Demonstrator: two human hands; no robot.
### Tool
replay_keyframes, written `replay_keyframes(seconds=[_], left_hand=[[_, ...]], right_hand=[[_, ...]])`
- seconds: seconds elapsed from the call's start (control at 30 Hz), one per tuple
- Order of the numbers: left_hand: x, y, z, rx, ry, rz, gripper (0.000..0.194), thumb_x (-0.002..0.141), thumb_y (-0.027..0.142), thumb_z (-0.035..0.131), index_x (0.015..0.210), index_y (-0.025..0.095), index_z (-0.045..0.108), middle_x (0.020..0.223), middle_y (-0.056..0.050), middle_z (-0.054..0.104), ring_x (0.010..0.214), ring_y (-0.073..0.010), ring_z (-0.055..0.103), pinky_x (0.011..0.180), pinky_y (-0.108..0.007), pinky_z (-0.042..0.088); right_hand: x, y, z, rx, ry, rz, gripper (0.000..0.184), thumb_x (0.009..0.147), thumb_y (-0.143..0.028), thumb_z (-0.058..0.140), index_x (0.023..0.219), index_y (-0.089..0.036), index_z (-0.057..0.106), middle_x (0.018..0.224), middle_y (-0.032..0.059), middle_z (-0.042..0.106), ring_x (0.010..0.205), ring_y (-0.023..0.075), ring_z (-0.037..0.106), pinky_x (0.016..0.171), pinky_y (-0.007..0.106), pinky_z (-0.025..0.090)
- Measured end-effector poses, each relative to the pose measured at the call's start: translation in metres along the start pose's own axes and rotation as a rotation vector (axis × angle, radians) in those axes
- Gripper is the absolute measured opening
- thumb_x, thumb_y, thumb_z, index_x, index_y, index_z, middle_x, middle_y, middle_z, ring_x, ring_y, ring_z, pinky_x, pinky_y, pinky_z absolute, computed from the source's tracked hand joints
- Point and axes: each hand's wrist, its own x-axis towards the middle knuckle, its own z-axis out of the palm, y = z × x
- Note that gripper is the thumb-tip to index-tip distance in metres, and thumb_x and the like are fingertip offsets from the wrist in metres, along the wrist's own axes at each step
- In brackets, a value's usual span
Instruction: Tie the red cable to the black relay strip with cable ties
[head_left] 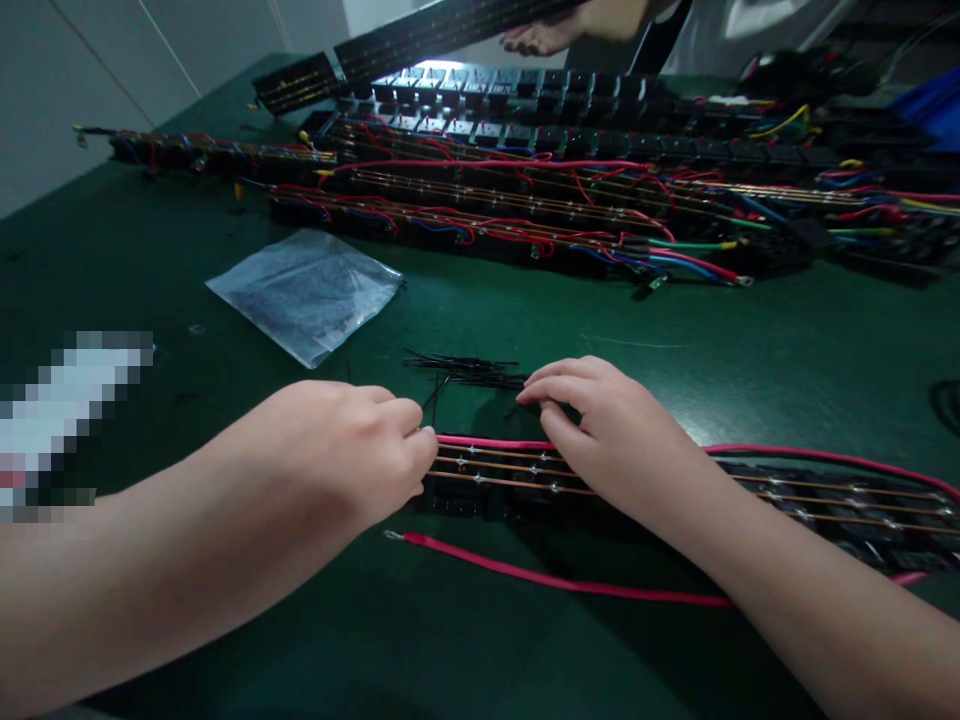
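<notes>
My left hand point(360, 450) is closed at the left end of a long black strip point(457, 500) with copper-coloured rods and solder points along its top. Its fingertips face away, so what they grip is hidden. A red wire point(495, 441) runs along the strip's far edge, right beside those fingers. Past the strip lies a loose pile of thin black cable ties point(469, 370). My right hand point(600, 410) reaches over the strip, its fingers stretched to the pile's right end and the thumb slightly apart. Nothing shows clearly in it.
A clear plastic bag point(307, 295) lies behind my left hand. Nearer me rests a loose red cable point(570, 583) with a metal lug. Several wired black strips point(465, 215) fill the back of the green table. Across it, another person's hand point(544, 35) shows near a raised strip point(450, 40).
</notes>
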Motion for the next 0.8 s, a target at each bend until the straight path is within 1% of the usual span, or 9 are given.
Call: replay_keyframes(seconds=[0.17,0.43,0.6,0.7,0.8], left_hand=[[-0.0019,0.0004,0.0,0.023,-0.007,-0.001,0.024,0.08,0.013,0.069,0.103,0.019,0.071,0.092,-0.005,0.071,0.079,-0.0246,0.068,0.064,-0.037,0.058],[-0.0008,0.0009,-0.0011,0.01,0.006,-0.008,0.023,0.08,0.013,0.068,0.103,0.019,0.071,0.091,-0.006,0.072,0.078,-0.0237,0.069,0.063,-0.035,0.057],[-0.0028,-0.0011,0.0019,0.014,0.066,0.015,0.027,0.079,0.014,0.071,0.106,0.019,0.071,0.093,-0.006,0.072,0.079,-0.0243,0.069,0.063,-0.036,0.059],[-0.0042,-0.0016,0.0044,0.02,0.066,0.021,0.027,0.078,0.013,0.071,0.104,0.019,0.071,0.092,-0.006,0.072,0.077,-0.0241,0.069,0.062,-0.037,0.059],[-0.0044,-0.001,0.0048,0.042,0.068,0.027,0.028,0.078,0.013,0.071,0.106,0.018,0.072,0.093,-0.007,0.072,0.077,-0.0249,0.069,0.062,-0.037,0.059]], right_hand=[[-0.0001,0.0,0.0001,-0.017,0.013,-0.001,0.03,0.087,-0.013,0.047,0.093,-0.017,0.076,0.104,0.0088,0.075,0.102,0.0252,0.065,0.093,0.043,0.053],[0.0002,-0.0006,0.0006,-0.043,0.004,-0.005,0.032,0.087,-0.011,0.047,0.098,-0.016,0.076,0.105,0.0089,0.075,0.103,0.0248,0.066,0.094,0.042,0.054],[0.0008,-0.0016,-0.0004,-0.036,0.016,-0.003,0.031,0.086,-0.011,0.048,0.095,-0.017,0.077,0.107,0.0085,0.075,0.104,0.0252,0.065,0.095,0.043,0.053],[0.0005,-0.002,-0.0007,-0.043,-0.004,0.013,0.03,0.086,-0.012,0.049,0.094,-0.016,0.078,0.109,0.0085,0.075,0.106,0.0257,0.064,0.095,0.043,0.053],[-0.0005,-0.0018,-0.0004,-0.045,-0.014,0.018,0.031,0.086,-0.012,0.049,0.097,-0.015,0.078,0.109,0.0084,0.075,0.106,0.0256,0.064,0.095,0.043,0.054]])
